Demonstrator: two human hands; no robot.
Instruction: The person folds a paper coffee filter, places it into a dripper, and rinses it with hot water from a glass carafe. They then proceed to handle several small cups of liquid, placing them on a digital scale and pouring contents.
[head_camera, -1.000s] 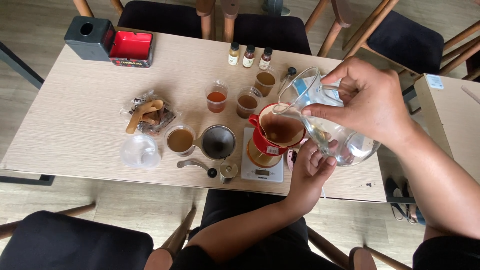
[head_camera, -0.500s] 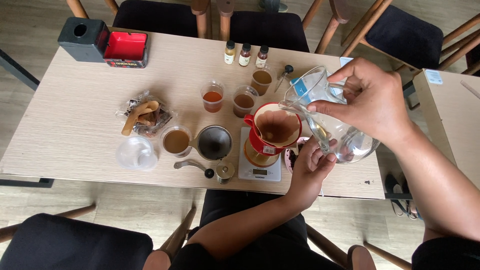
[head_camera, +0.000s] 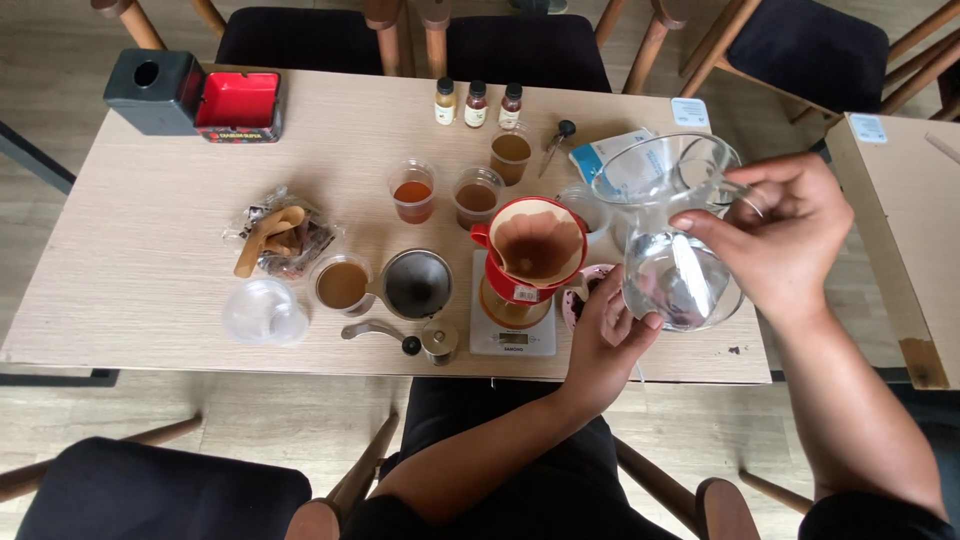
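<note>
My right hand (head_camera: 785, 240) grips the handle of a clear glass jug (head_camera: 675, 235) with water in its bottom, held nearly upright to the right of a red cone dripper (head_camera: 535, 240). The dripper holds a wet paper filter and sits on a glass server on a small white scale (head_camera: 512, 335). My left hand (head_camera: 610, 335) reaches up from below, its fingertips touching the jug's lower left side, just right of the scale.
Several plastic cups of brown liquid (head_camera: 413, 193) stand on the wooden table (head_camera: 130, 250), with a metal filter cup (head_camera: 417, 283), a wooden scoop on a packet (head_camera: 275, 240), three small bottles (head_camera: 475, 103), a red tin (head_camera: 238, 103) and chairs around.
The jug was tilted with its spout over the dripper; it has swung back upright and to the right. My left hand has risen to the jug's base.
</note>
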